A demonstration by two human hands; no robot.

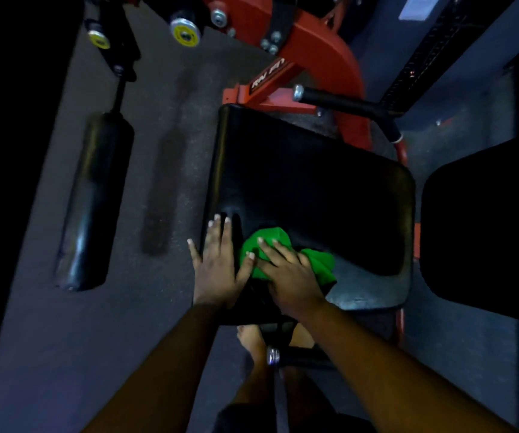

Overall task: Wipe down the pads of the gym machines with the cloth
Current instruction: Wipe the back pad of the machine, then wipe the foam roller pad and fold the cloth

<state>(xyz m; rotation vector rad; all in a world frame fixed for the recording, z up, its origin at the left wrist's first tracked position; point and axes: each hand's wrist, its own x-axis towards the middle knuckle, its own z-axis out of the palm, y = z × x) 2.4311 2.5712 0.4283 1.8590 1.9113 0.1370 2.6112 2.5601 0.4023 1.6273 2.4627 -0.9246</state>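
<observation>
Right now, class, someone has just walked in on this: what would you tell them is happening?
A person is wiping a gym machine's black seat pad. The right hand presses a bunched green cloth onto the pad's near corner, fingers spread over it. The left hand rests flat on the pad's left edge, beside the cloth. A black roller pad hangs at the left, untouched.

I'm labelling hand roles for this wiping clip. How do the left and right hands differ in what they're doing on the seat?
The left hand lies flat with fingers spread, straight on the black seat pad at its left edge, holding nothing. The right hand presses on the green cloth, its fingers laid over the bunched fabric, nearer the pad's middle. Both rest palm down on the near end of the same pad.
</observation>
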